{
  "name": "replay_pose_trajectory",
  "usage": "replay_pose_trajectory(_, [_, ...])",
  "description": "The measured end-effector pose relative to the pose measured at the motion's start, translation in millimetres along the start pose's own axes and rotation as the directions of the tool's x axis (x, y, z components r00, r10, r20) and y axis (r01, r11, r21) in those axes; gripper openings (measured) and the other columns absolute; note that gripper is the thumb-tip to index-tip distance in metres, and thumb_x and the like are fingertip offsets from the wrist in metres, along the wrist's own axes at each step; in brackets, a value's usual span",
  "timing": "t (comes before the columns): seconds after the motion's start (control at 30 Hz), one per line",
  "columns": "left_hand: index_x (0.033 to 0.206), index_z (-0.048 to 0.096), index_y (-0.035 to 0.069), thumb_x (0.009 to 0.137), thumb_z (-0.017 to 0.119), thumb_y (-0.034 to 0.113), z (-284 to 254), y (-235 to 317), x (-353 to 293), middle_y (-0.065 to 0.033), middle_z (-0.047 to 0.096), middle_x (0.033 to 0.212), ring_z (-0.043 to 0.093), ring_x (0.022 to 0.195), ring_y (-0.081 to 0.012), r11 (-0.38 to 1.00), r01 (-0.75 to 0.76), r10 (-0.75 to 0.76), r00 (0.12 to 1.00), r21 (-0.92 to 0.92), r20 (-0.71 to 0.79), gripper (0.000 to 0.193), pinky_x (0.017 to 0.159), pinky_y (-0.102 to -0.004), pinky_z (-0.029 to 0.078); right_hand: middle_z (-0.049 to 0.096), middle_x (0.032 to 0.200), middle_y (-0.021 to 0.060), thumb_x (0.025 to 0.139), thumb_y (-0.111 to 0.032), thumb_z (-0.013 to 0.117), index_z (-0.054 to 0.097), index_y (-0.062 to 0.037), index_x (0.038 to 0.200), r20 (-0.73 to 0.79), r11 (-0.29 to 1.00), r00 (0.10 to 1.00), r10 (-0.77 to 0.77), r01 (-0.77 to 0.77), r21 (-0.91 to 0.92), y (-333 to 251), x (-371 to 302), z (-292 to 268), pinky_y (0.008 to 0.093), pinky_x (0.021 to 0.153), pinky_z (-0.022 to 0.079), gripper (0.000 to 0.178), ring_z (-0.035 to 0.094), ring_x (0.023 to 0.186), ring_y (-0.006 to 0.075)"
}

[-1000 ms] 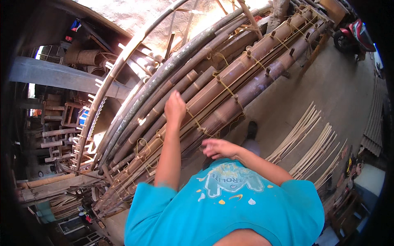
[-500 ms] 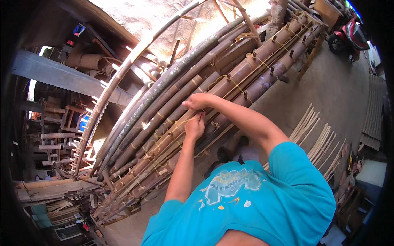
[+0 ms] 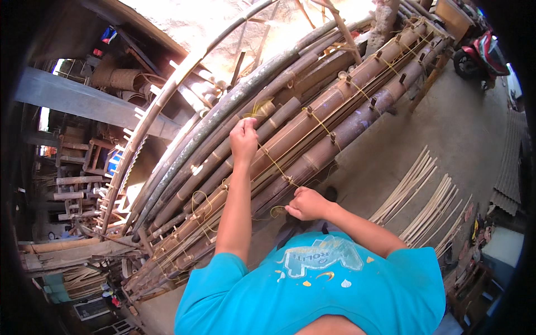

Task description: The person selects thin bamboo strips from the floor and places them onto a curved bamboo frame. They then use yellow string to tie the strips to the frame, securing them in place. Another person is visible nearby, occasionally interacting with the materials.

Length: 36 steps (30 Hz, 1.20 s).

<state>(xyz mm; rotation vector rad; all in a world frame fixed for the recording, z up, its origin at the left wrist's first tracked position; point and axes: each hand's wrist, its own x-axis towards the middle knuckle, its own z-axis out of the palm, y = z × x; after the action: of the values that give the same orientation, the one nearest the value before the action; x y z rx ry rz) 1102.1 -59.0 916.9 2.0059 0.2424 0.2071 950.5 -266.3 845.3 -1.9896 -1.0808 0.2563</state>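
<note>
A thin yellow cord [image 3: 273, 161] runs tight across two long bamboo poles, the nearer pole [image 3: 308, 161] and the farther pole [image 3: 335, 96]. My left hand [image 3: 244, 140] is closed on one end of it above the far side, with loose strands sticking out past the fingers. Low at the near side, my right hand [image 3: 309, 204] is closed around the other end, and a small loop of cord hangs beside its fingertips. Thin bamboo strips [image 3: 279, 173] lie between the two poles. Short dark pegs [image 3: 333, 135] stand up from both poles.
Behind the poles lie more bamboo lengths and a curved grey pole [image 3: 223, 114]. A curved bamboo piece with rungs [image 3: 148, 118] rises at the left. Pale strips [image 3: 410, 192] lie on the floor at the right, and a red motorbike [image 3: 484, 58] stands far right.
My hands have moved apart from close together over the poles. The left went up and away to the far side, the right came down to the near side, drawing the cord straight.
</note>
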Motion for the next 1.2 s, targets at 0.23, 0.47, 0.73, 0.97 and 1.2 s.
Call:
replay_pose_trajectory(0.23, [0.112, 0.067, 0.007, 0.099, 0.046, 0.032, -36, -74, 5, -0.0214, 0.069, 0.105, 0.066, 0.101, -0.0358, 0.888, -0.046, -0.046, 0.981, 0.458, 0.187, 0.035, 0.085, -0.0439, 0.051, 0.067, 0.088, 0.0168, 0.089, -0.027, 0.059, 0.066, -0.0058, 0.100, -0.053, 0.992, 0.998, 0.043, -0.049, -0.117, -60, 11, 52, 0.0405, 0.089, 0.047, 0.025, 0.063, 0.080, 0.0304])
replay_pose_trajectory(0.47, [0.119, 0.063, 0.002, 0.095, 0.058, 0.027, -193, -152, -138, -0.0226, 0.069, 0.101, 0.065, 0.098, -0.0414, 0.910, -0.122, -0.104, 0.858, 0.395, 0.504, 0.035, 0.085, -0.0450, 0.051, 0.066, 0.093, 0.0046, 0.099, -0.041, 0.053, 0.062, -0.0109, 0.104, 0.293, -0.515, 0.699, 0.653, 0.125, 0.848, -107, 44, 151, 0.0308, 0.080, 0.051, 0.032, 0.062, 0.082, 0.0148])
replay_pose_trajectory(0.73, [0.114, 0.062, 0.011, 0.097, 0.051, 0.031, -155, -164, -184, -0.0221, 0.066, 0.106, 0.067, 0.096, -0.0344, 0.770, -0.296, 0.287, 0.952, 0.565, 0.109, 0.029, 0.084, -0.0453, 0.050, 0.064, 0.094, 0.0178, 0.101, -0.043, 0.038, 0.069, -0.0049, 0.094, -0.015, 0.957, 0.968, 0.252, -0.251, -0.144, -183, 211, 109, 0.0472, 0.090, 0.040, 0.049, 0.057, 0.099, 0.0344])
replay_pose_trajectory(0.97, [0.110, 0.068, 0.019, 0.097, 0.051, 0.038, -173, -120, -184, -0.0181, 0.069, 0.099, 0.065, 0.096, -0.0401, 0.899, -0.049, -0.048, 0.977, 0.436, 0.210, 0.028, 0.080, -0.0480, 0.050, 0.069, 0.080, 0.0138, 0.100, -0.050, 0.042, 0.069, -0.0032, 0.088, 0.167, 0.847, 0.967, 0.193, -0.250, 0.469, -81, 249, 81, 0.0345, 0.071, 0.048, 0.056, 0.064, 0.074, 0.0261])
replay_pose_trajectory(1.2, [0.105, 0.069, 0.013, 0.097, 0.054, 0.037, -166, -123, -177, -0.0102, 0.071, 0.089, 0.068, 0.087, -0.0274, 0.911, -0.020, -0.067, 0.979, 0.411, 0.194, 0.029, 0.076, -0.0401, 0.050, 0.061, 0.065, 0.0208, 0.095, -0.030, 0.053, 0.062, -0.0014, 0.065, 0.166, 0.993, 0.979, -0.118, 0.117, 0.012, -101, 58, 130, 0.0468, 0.074, 0.052, 0.042, 0.061, 0.068, 0.0394])
